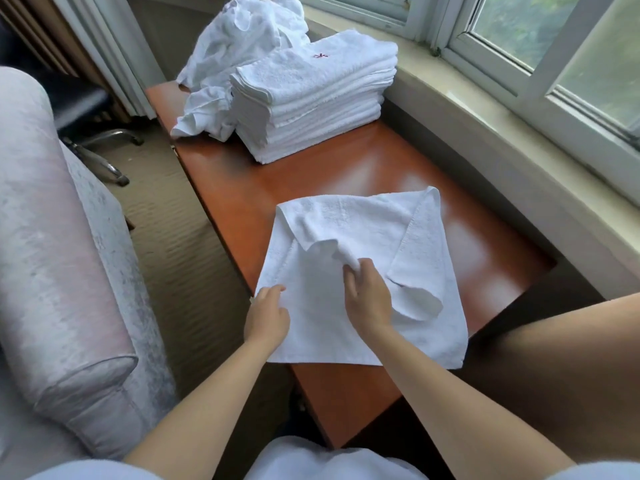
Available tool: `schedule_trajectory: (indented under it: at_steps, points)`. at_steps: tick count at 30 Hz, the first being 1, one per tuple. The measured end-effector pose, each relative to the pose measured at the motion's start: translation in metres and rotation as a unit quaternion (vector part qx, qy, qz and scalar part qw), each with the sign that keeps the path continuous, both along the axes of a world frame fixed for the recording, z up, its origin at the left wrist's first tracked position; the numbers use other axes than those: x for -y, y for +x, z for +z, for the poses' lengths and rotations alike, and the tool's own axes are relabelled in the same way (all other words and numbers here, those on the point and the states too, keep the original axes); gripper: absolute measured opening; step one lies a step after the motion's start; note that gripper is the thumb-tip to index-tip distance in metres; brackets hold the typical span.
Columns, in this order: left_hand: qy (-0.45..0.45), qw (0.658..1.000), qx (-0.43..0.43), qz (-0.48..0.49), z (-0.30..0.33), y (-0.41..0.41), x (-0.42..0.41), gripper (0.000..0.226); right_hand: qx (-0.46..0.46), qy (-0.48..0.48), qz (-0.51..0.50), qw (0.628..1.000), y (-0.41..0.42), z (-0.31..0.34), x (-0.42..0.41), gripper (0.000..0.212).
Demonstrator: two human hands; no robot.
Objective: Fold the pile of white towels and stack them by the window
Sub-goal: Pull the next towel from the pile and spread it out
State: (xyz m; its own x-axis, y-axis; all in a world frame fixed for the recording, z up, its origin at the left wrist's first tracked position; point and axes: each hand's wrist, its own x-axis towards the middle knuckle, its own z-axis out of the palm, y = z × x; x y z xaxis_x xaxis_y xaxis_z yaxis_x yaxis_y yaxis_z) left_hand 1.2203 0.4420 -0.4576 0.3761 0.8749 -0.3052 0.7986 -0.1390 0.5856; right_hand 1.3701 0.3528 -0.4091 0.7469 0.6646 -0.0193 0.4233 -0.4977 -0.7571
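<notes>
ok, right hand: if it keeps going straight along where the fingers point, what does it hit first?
Likely only more of the spread towel that the right hand already pinches by a raised fold. Beyond it comes bare table, then the folded stack. Depth is uncertain.

One white towel [349,271] lies spread and rumpled on the table, its far right corner flapped over, its middle bunched up in the right hand's grip and its near left edge in the left's. Well beyond both grips, the folded stack [311,98] sits neat and square; behind it slumps the unfolded pile [239,43].
</notes>
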Motion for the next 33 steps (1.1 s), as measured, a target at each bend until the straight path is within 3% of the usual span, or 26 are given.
schedule_trajectory:
  at_steps: [2, 5, 6, 8, 10, 12, 14, 16, 18, 20, 22, 25, 27, 33]
  points:
    - [-0.013, 0.999, 0.004, 0.030, 0.000, 0.002, -0.013, 0.049, -0.020, -0.024, 0.014, 0.999, 0.002, 0.007, -0.004, 0.015]
    - [-0.068, 0.995, 0.039, 0.054, 0.001, 0.011, -0.038, 0.043, -0.009, -0.227, 0.164, 0.960, 0.002, -0.007, -0.007, 0.014]
    - [-0.091, 0.993, 0.065, 0.048, 0.004, 0.018, -0.046, 0.041, -0.001, -0.240, 0.167, 0.956, 0.002, -0.009, -0.010, 0.017]
    - [-0.147, 0.975, 0.149, 0.078, 0.015, 0.034, -0.058, 0.038, 0.005, -0.147, 0.091, 0.985, 0.001, 0.001, -0.020, 0.024]
    - [-0.234, 0.928, 0.236, 0.167, 0.026, 0.049, -0.074, 0.030, 0.022, 0.019, 0.037, 0.999, -0.006, 0.019, -0.034, 0.030]
    - [-0.338, 0.862, 0.291, 0.240, 0.033, 0.055, -0.093, 0.038, 0.048, 0.095, 0.084, 0.991, -0.016, 0.028, -0.042, 0.029]
    - [-0.409, 0.811, 0.322, 0.267, 0.030, 0.052, -0.112, 0.052, 0.043, 0.013, 0.163, 0.986, -0.031, 0.013, -0.043, 0.037]
    - [-0.414, 0.793, 0.338, 0.291, 0.026, 0.047, -0.123, 0.045, -0.039, -0.156, 0.261, 0.952, -0.042, -0.010, -0.033, 0.046]
    - [-0.383, 0.820, 0.320, 0.279, 0.021, 0.044, -0.133, 0.030, -0.082, -0.249, 0.331, 0.907, -0.047, -0.029, -0.027, 0.048]
    - [-0.347, 0.880, 0.247, 0.210, 0.013, 0.044, -0.145, 0.045, -0.077, -0.259, 0.352, 0.896, -0.044, -0.031, -0.034, 0.048]
    - [-0.309, 0.915, 0.204, 0.159, 0.011, 0.047, -0.154, 0.058, -0.024, -0.256, 0.382, 0.888, -0.038, -0.030, -0.043, 0.043]
    - [-0.283, 0.929, 0.198, 0.130, 0.012, 0.059, -0.158, 0.044, 0.082, -0.237, 0.429, 0.868, -0.037, -0.040, -0.042, 0.028]
    - [-0.268, 0.943, 0.178, 0.084, 0.012, 0.070, -0.159, 0.030, 0.105, -0.249, 0.425, 0.864, -0.044, -0.051, -0.036, 0.047]
    - [-0.207, 0.964, 0.155, 0.056, 0.008, 0.099, -0.163, 0.015, 0.095, -0.264, 0.372, 0.885, -0.012, -0.053, -0.065, 0.060]
